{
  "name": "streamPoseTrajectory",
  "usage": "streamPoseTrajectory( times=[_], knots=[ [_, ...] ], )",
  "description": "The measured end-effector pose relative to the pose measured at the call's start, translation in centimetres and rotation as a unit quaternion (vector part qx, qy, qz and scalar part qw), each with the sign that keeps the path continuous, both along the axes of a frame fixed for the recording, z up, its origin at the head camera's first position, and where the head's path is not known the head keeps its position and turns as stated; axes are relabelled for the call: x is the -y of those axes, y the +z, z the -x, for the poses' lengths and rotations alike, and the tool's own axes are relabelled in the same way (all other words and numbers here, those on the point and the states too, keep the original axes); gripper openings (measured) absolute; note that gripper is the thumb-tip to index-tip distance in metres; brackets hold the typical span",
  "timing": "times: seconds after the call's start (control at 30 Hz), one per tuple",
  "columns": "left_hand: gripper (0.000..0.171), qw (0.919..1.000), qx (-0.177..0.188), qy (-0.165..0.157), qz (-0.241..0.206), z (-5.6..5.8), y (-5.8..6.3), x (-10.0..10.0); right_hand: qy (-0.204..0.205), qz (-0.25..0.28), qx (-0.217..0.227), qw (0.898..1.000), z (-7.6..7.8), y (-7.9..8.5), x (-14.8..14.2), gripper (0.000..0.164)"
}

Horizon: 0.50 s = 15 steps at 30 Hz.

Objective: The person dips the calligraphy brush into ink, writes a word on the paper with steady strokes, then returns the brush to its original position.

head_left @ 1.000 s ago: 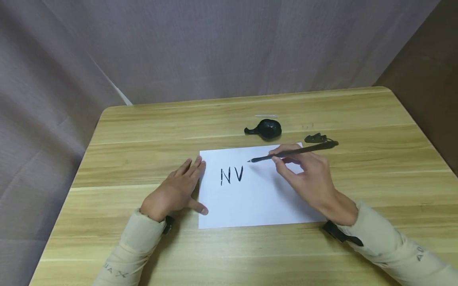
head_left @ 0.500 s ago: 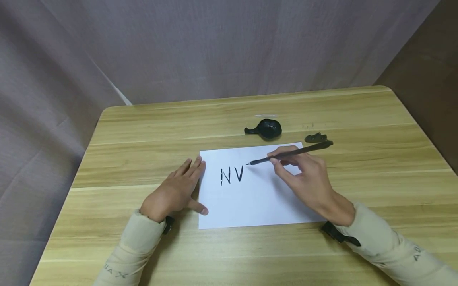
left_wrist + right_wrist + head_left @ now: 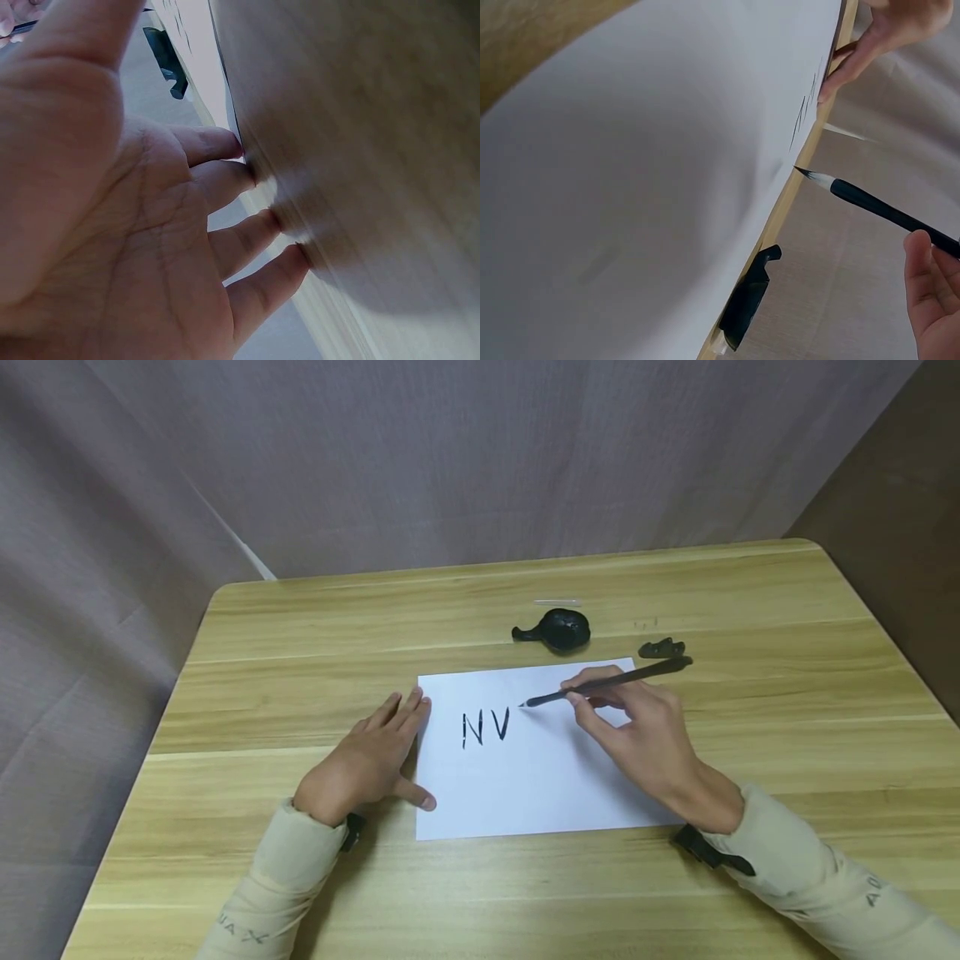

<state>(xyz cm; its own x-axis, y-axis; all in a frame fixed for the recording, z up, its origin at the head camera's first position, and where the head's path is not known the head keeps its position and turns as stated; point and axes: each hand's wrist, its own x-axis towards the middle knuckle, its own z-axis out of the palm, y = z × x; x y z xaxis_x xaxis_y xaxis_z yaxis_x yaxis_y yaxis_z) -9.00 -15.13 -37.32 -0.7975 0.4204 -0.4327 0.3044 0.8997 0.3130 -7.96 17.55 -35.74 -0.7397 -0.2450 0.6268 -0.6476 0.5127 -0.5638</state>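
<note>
A white sheet of paper (image 3: 540, 793) lies on the wooden table, with the black letters N and V (image 3: 486, 728) on its left half. Spread at the sheet's left edge, my left hand (image 3: 367, 760) rests with its fingertips and thumb on the margin. My right hand (image 3: 645, 727) pinches a dark writing brush (image 3: 874, 204) above the sheet, tilted, its handle sloping up to the right. In the right wrist view the brush tip (image 3: 804, 172) is black over white bristles and looks just off the paper, right of the V.
Behind the paper sits a black ink dish (image 3: 564, 631) with a stubby handle. A thin clear stick (image 3: 557, 602) lies beyond it. To its right is a small dark brush rest (image 3: 662, 649), near faint marks on the wooden table (image 3: 300, 652). A grey curtain (image 3: 480, 460) hangs behind.
My right hand has shifted slightly left and the brush tip has come down a little toward the paper right of the V. My left hand has stayed in place.
</note>
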Motion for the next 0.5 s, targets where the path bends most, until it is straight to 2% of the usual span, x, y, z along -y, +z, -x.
streamPoseTrajectory(
  times=[0.5],
  knots=[
    [0.138, 1.0000, -0.004, -0.002, 0.001, 0.00, -0.13, 0.09, -0.005, -0.015, 0.005, 1.000, -0.02, -0.18, -0.03, 0.025]
  ],
)
